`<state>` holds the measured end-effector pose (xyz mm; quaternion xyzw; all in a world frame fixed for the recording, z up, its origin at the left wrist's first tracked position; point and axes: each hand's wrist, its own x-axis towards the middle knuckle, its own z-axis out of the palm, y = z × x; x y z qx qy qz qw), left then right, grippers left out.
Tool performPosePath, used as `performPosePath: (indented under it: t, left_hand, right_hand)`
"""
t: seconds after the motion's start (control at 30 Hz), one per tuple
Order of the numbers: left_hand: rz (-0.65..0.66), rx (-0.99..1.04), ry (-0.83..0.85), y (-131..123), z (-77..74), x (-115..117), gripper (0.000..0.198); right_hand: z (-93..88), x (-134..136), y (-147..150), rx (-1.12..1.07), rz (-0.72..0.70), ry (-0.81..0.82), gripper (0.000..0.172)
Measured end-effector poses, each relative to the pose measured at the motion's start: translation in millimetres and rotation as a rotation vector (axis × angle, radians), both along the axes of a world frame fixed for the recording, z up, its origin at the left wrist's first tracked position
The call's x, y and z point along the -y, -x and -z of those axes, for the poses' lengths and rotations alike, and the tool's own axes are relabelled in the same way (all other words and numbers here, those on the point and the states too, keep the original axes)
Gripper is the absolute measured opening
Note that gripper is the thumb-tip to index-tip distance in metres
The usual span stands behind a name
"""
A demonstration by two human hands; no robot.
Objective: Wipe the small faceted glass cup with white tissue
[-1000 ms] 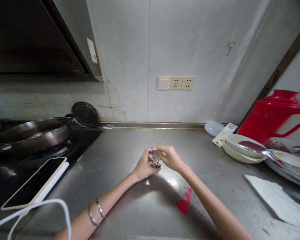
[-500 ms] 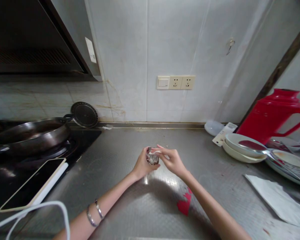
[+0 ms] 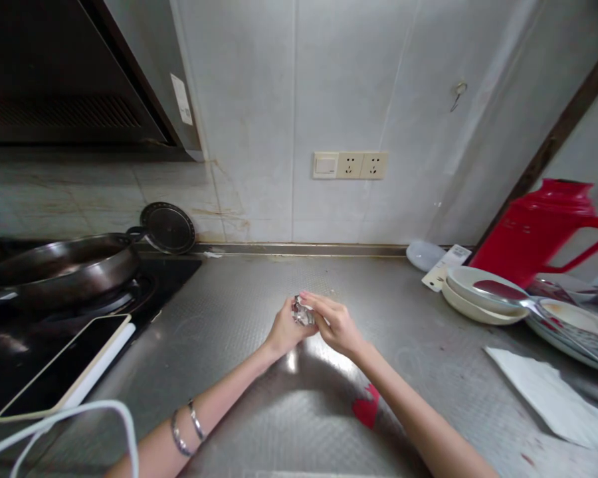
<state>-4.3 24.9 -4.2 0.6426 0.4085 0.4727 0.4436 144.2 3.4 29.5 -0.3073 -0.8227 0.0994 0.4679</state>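
Note:
Over the middle of the counter, my left hand (image 3: 282,330) is wrapped round a small, shiny, round object (image 3: 303,315) that looks like clear patterned glass with dark edging. Most of its side is hidden by my fingers. My right hand (image 3: 335,321) presses against its top and right side, fingers together and bent over it. Whatever lies under those fingers is hidden. Two silver bracelets (image 3: 187,428) circle my left forearm.
A pan (image 3: 62,265) stands on the black hob at left, with a phone (image 3: 67,365) and white cable (image 3: 90,405) nearby. To the right are stacked bowls (image 3: 478,312), a red thermos jug (image 3: 533,232) and a white paper sheet (image 3: 553,395). A red patch (image 3: 366,406) marks the steel counter (image 3: 259,272).
My right fingers have shifted lower over the round object and now cover more of it. The white scrap at their tips earlier no longer shows clearly. My left hand keeps its hold.

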Motion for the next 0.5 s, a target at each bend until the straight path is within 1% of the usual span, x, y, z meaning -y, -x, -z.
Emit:
performPosePath:
  t: [0.13, 0.2, 0.33, 0.43, 0.5]
  left_hand:
    - [-0.035, -0.009, -0.011, 0, 2.3, -3, 0.052]
    - [-0.032, -0.002, -0.020, 0, 3.1, -4, 0.051]
    - [-0.067, -0.048, -0.013, 2, 5.6, -6, 0.039]
    - [-0.052, -0.050, 0.029, 3, 8.8, -8, 0.041]
    - [-0.035, -0.040, 0.081, 3, 9.8, -8, 0.045]
  right_hand:
    - [-0.3, 2, -1, 0.107, -0.030, -0.106, 0.044]
    - [-1.4, 3, -2, 0.149, -0.057, -0.127, 0.043]
    - [-7.7, 6, -2, 0.186, -0.151, -0.133, 0.041]
    - [-14.2, 9, -1, 0.118, -0.168, -0.071, 0.037]
    - [-16.8, 9, 0, 0.025, -0.123, 0.042, 0.031]
